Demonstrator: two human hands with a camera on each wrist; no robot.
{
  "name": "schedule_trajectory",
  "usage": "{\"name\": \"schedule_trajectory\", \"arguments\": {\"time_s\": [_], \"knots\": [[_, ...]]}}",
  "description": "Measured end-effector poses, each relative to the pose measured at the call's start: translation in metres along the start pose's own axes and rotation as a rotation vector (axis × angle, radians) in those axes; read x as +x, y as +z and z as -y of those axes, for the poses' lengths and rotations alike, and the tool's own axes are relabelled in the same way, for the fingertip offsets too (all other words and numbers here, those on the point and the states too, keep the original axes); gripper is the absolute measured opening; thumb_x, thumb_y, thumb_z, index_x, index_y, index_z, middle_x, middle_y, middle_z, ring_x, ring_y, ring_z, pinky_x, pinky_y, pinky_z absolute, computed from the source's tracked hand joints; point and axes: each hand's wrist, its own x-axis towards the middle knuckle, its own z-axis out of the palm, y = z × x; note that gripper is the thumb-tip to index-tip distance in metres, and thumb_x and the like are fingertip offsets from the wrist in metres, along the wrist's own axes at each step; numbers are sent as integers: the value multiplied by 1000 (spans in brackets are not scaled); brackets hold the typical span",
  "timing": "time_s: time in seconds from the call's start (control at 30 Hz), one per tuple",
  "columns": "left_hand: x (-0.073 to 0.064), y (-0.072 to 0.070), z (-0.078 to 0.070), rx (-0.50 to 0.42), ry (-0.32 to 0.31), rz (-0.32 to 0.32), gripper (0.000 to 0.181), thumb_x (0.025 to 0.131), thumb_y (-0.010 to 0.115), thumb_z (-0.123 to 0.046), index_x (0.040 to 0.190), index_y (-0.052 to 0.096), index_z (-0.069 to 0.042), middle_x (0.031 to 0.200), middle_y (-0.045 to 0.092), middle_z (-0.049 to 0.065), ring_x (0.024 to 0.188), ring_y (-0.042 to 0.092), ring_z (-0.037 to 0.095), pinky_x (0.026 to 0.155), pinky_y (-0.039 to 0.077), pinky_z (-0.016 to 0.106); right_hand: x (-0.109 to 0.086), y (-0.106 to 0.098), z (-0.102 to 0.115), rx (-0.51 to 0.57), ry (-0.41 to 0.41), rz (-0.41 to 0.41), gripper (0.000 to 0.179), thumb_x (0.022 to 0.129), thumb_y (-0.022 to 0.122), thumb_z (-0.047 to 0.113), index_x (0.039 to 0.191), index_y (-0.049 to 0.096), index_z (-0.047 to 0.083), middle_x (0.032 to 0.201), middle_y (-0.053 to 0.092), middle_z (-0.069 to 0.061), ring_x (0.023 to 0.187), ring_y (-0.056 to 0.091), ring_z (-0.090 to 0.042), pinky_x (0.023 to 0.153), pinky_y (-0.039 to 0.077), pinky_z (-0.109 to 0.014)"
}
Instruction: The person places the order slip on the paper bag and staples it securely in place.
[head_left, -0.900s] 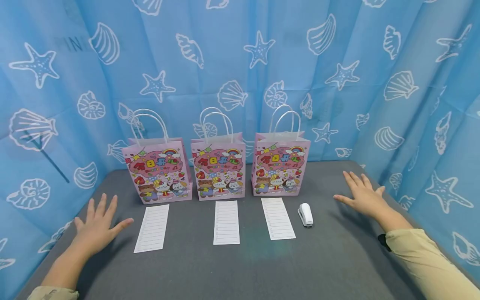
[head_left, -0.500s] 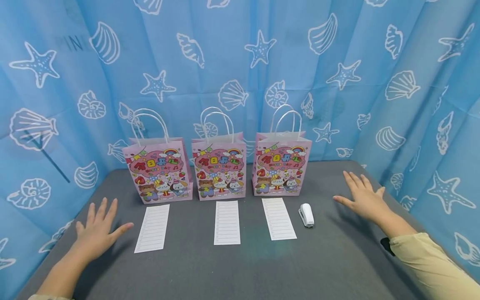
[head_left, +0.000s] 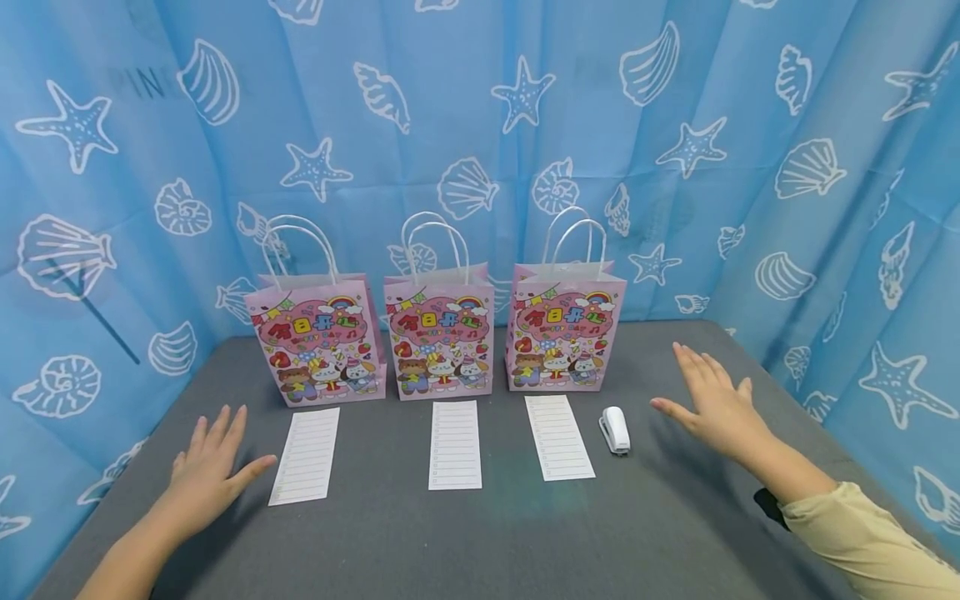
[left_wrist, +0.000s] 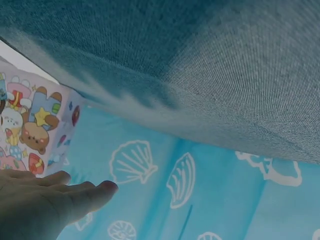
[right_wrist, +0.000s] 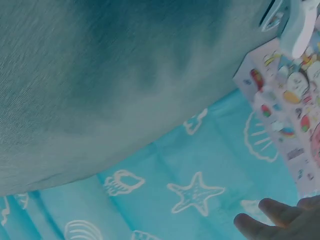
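My left hand (head_left: 204, 483), fingers spread and holding nothing, hovers over the left side of the table, beside the left lined paper slip (head_left: 305, 457). On the right side my right hand (head_left: 716, 407) is also held out straight-fingered, a little to the right of a small white stapler (head_left: 615, 431). Two more slips, a middle one (head_left: 455, 446) and a right one (head_left: 559, 438), lie flat. Behind the slips stand three pink cartoon paper bags: left (head_left: 318, 343), middle (head_left: 439, 335) and right (head_left: 564, 330), each upright with white handles. What the bags contain is hidden.
A grey cloth covers the table (head_left: 450, 550). Blue curtains (head_left: 480, 108) with white shell and starfish prints hang close behind it and along both sides.
My left hand has turned and shifted slightly right, toward the left slip. The right hand has drifted a little left, toward the stapler. Bags, slips and stapler stay put.
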Motion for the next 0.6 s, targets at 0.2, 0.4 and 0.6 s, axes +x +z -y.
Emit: {"name": "schedule_trajectory", "arguments": {"time_s": [0.2, 0.4, 0.6], "knots": [[-3, 1, -2, -1, 9, -6, 93, 96, 54, -52, 147, 14, 14, 145, 12, 46, 129, 6, 68, 89, 14, 83, -4, 2, 17, 12, -21, -21, 91, 92, 63, 46, 153, 15, -3, 148, 26, -35, 134, 21, -55, 91, 10, -83], [-6, 2, -5, -14, 11, 2, 92, 96, 55, -50, 146, 16, 16, 144, 15, 46, 128, 9, 68, 90, 17, 82, -7, 3, 32, 31, -61, -45, 89, 93, 63, 45, 152, 18, -3, 147, 29, -34, 132, 25, -54, 92, 14, -81], [-8, 2, -10, -28, -2, 15, 92, 96, 55, -51, 147, 16, 15, 144, 15, 46, 129, 9, 67, 91, 16, 81, -6, 9, 53, 66, -97, -63, 86, 93, 63, 42, 152, 20, -3, 148, 31, -32, 132, 28, -52, 94, 16, -79]]}}
